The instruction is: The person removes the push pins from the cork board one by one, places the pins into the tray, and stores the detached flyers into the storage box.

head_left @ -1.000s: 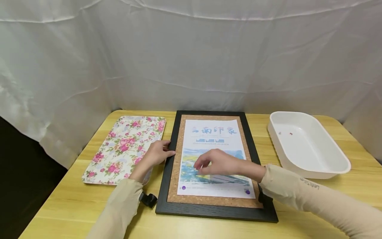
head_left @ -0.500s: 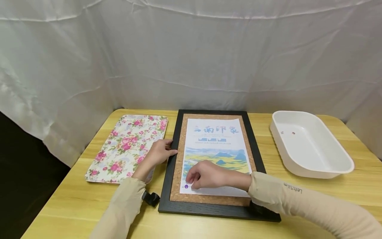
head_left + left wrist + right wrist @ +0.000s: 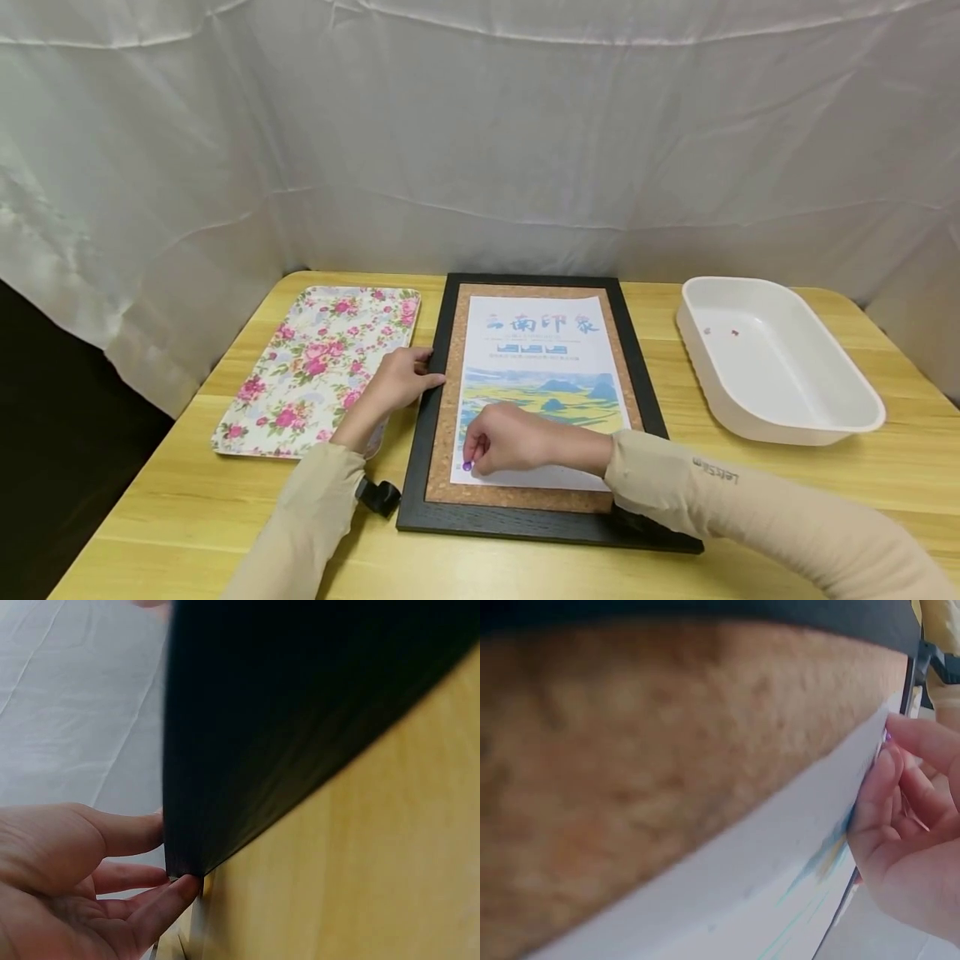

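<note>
Purple pin [image 3: 467,467] at the near left corner of the poster [image 3: 536,333] is pinched by the right hand [image 3: 510,440], which has come down from over the printed landscape [image 3: 562,396], so this pin now seems the one being handled. Farther up, the left hand [image 3: 400,379] grips the left edge of the black frame [image 3: 525,523], beside the floral tray [image 3: 315,367].

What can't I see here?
Head view: lower right corner of the white paper poster, behind the beige right sleeve.
Head view: two specks inside the white plastic tub, too small.
Right wrist view: most of the round purple pin, behind the right hand.
Left wrist view: black wooden frame, cut off at top.
</note>
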`<state>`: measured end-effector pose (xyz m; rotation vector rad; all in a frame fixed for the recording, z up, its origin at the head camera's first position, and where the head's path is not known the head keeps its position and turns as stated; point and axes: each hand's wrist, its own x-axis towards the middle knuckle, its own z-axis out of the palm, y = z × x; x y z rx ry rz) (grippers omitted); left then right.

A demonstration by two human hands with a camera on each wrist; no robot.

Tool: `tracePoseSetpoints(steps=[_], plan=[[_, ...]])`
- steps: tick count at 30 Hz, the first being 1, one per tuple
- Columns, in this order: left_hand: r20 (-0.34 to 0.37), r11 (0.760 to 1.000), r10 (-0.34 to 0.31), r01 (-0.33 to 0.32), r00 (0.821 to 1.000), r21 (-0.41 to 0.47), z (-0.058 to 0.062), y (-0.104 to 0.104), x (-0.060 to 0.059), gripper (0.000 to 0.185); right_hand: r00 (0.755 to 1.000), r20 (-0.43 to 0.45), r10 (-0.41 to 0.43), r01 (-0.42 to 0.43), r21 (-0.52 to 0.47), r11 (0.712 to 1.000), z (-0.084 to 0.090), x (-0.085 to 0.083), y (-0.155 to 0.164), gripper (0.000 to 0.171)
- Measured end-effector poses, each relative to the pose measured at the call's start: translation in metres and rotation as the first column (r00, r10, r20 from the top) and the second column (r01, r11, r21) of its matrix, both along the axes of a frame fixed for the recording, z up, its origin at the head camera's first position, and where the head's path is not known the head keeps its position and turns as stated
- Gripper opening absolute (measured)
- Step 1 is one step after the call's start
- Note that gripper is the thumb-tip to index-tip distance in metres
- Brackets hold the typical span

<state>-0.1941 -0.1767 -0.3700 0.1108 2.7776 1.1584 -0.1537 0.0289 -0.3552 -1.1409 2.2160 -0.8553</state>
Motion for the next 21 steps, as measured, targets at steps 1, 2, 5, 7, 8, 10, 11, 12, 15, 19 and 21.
tracePoseSetpoints(steps=[1,2,5,7,8,10,11,12,15,19,21], plan=[[-0.002,1.000,-0.003,0.003,1.000,-0.001,0.000,0.000,0.000,0.053,1.000,-0.001,0.005,-0.005,0.017,1.000,0.001,-0.001,-0.001,0.009],[-0.002,1.000,-0.002,0.002,1.000,0.000,0.000,0.001,0.000,0.053,1.000,-0.004,0.011,-0.011,0.035,0.999,0.001,-0.001,-0.002,0.009],[-0.004,1.000,-0.005,0.005,1.000,0.001,-0.001,0.002,-0.001,0.052,0.999,-0.017,0.032,-0.030,0.099,0.995,0.005,-0.001,-0.005,0.009],[-0.007,1.000,-0.006,0.006,1.000,0.004,-0.001,0.002,-0.001,0.052,0.998,-0.033,0.047,-0.042,0.137,0.990,0.007,0.000,-0.006,0.010],[-0.009,1.000,-0.005,0.005,1.000,0.006,-0.001,0.003,-0.001,0.052,0.998,-0.040,0.054,-0.047,0.156,0.987,0.008,0.000,-0.007,0.011],[-0.012,1.000,-0.005,0.005,1.000,0.011,-0.001,0.003,-0.001,0.052,0.997,-0.052,0.064,-0.054,0.183,0.982,0.011,0.001,-0.008,0.013],[-0.013,1.000,-0.005,0.005,1.000,0.013,0.000,0.003,-0.001,0.052,0.996,-0.052,0.067,-0.056,0.191,0.980,0.011,0.001,-0.008,0.013],[-0.013,1.000,-0.007,0.008,1.000,0.013,0.000,0.003,-0.001,0.052,0.996,-0.052,0.067,-0.056,0.201,0.978,0.012,0.001,-0.009,0.012],[-0.011,1.000,-0.011,0.011,1.000,0.013,0.000,0.002,0.000,0.053,0.996,-0.049,0.071,-0.059,0.211,0.976,0.013,0.001,-0.009,0.009],[-0.016,1.000,-0.010,0.010,1.000,0.012,-0.001,0.000,0.001,0.052,0.994,-0.057,0.093,-0.080,0.199,0.977,0.011,0.002,-0.011,0.009],[-0.019,1.000,-0.011,0.011,1.000,0.010,-0.001,-0.001,0.001,0.051,0.994,-0.057,0.098,-0.085,0.195,0.977,0.010,0.003,-0.012,0.010]])
